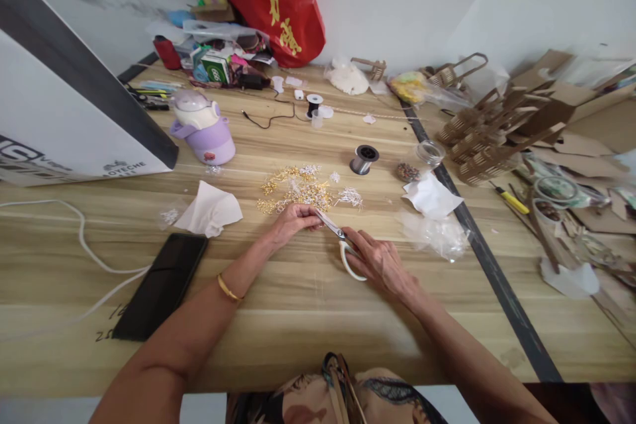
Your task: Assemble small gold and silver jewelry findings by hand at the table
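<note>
My right hand (377,258) is wrapped round the handles of a pair of white-handled scissors (334,225), whose blades point up and left. The blade tips reach the fingers of my left hand (295,222), which are pinched together; what they hold is too small to make out. Just beyond my left hand lies a loose heap of gold and silver beaded pieces (298,187). A small bunch of silvery pieces (350,197) is to its right. Farther back stands a spool of wire (364,159).
At the left are a black phone (161,285), a white cloth (211,209), a purple bottle (206,136) and a large box (74,99). Plastic bags (434,235), a jar (430,154), small wooden baskets (481,146) and a yellow cutter (514,200) lie right. A red bag (278,6) stands behind.
</note>
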The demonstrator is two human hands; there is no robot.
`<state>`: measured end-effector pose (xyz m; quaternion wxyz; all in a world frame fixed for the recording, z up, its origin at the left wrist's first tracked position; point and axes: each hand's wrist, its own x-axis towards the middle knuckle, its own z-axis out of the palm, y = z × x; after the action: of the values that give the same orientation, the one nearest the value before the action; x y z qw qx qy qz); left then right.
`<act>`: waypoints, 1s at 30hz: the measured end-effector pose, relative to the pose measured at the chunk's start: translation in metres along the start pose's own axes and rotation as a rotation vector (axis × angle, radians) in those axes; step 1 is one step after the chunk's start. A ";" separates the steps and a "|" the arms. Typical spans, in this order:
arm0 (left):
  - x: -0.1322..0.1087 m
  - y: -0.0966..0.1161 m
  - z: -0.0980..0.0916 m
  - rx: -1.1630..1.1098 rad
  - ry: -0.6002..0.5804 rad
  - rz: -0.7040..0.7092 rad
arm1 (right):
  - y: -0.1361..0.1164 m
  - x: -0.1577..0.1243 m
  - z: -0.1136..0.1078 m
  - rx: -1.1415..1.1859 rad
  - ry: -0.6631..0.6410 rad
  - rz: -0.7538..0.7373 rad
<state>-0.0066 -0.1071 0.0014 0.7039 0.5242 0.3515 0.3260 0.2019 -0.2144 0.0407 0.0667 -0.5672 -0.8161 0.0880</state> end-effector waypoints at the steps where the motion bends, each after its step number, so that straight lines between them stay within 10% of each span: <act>1: 0.000 0.000 0.000 0.003 -0.004 0.000 | 0.000 0.000 0.000 0.003 0.000 0.000; 15: -0.003 0.003 0.004 -0.061 0.089 0.073 | 0.022 -0.017 -0.004 0.217 0.064 0.054; 30: -0.004 0.003 0.003 -0.156 0.059 0.116 | 0.002 -0.043 -0.006 0.149 -0.174 -0.124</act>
<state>-0.0060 -0.1112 0.0052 0.7118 0.4774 0.3149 0.4078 0.2200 -0.2537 0.0453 0.0430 -0.4996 -0.8434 0.1930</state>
